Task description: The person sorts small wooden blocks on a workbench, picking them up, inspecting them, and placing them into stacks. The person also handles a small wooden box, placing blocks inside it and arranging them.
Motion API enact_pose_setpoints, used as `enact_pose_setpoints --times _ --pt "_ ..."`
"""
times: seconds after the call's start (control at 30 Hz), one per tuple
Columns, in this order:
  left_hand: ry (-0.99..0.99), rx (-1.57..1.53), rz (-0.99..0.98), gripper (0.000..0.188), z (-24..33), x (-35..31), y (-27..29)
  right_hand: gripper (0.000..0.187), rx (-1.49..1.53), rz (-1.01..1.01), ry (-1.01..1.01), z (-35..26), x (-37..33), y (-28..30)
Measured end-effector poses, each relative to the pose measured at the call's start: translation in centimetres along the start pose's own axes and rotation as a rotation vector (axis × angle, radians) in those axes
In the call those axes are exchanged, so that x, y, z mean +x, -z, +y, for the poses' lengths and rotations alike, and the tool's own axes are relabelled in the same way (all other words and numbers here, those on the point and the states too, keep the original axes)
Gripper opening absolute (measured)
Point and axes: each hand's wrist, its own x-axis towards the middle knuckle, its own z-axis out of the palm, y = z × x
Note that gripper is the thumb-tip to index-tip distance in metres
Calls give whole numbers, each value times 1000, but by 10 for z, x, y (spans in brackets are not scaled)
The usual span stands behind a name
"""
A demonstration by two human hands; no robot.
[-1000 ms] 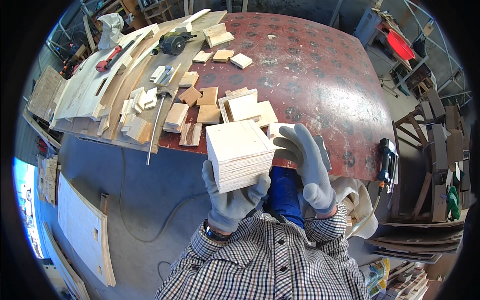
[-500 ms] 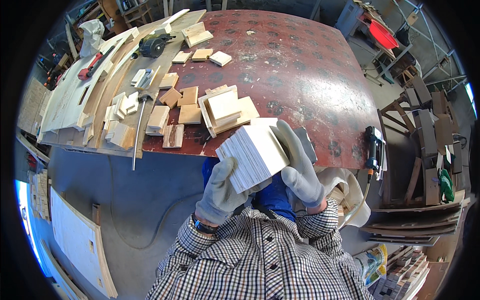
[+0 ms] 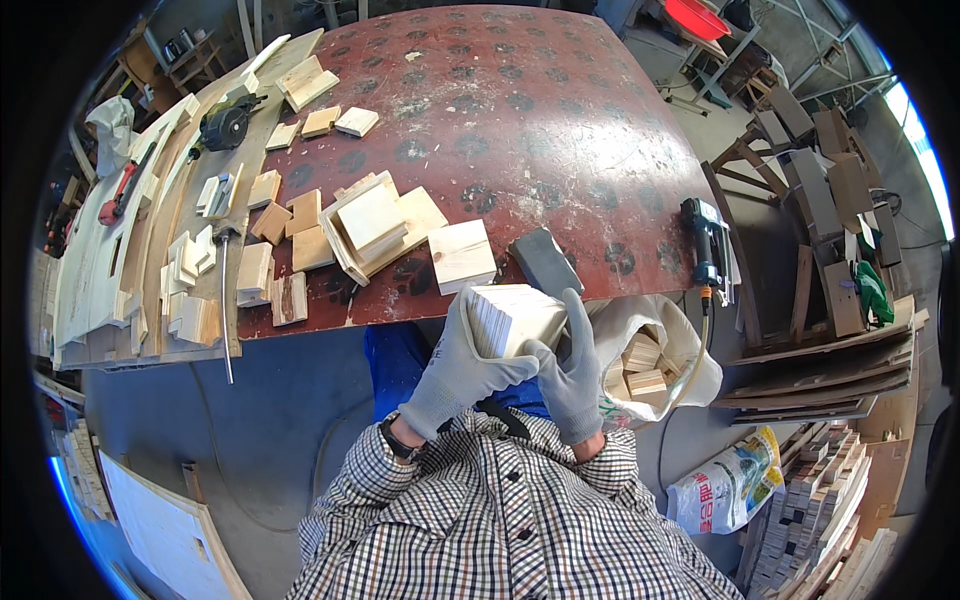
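Between my two gloved hands, just off the table's near edge, is a light plywood block (image 3: 517, 318) with layered edges facing up and left. My left hand (image 3: 455, 365) wraps round its left and lower side. My right hand (image 3: 570, 380) grips its right side, with the thumb on the lower face. Beyond the block, another pale wood block (image 3: 462, 256) rests on the dark red table (image 3: 560, 130). A dark grey block (image 3: 545, 262) lies beside that one, to its right, close to the table edge.
Stacked wood pieces (image 3: 375, 225) and smaller offcuts lie left on the table. A nail gun (image 3: 705, 240) with a hose sits at the right edge. Below hangs a white sack (image 3: 690, 370) holding wood blocks. Farther left are a metal rod (image 3: 226, 300) and a black power tool (image 3: 228, 122).
The plywood block has turned in my hands and sits lower, nearer my body. My right hand has shifted down along it. The view has swung right, uncovering the pale block and the sack's contents.
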Motion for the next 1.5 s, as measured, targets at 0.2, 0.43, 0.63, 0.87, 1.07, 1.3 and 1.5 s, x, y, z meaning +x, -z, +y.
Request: enact_pose_setpoints --times 0.2,0.43,0.63,0.87,1.07,1.3,1.5 --pt "-277 458 27 102 15 6 1 56 121 -1 40 4 28 29" --pt "-883 1673 -163 52 38 13 -20 56 -380 165 90 55 79 64" --pt "-979 1684 -183 40 0 14 -44 83 -1007 42 238 82 116 59" --pt "-931 1722 -291 33 20 2 -40 104 -1318 -224 9 93 136 27" --pt "-776 1420 -209 59 48 -5 -19 101 -1377 -234 -96 76 137 9" --pt "-157 476 94 104 9 -30 35 82 144 31 -110 -9 74 44" --pt "-424 601 267 104 19 -31 39 86 -195 -352 341 -55 36 35"
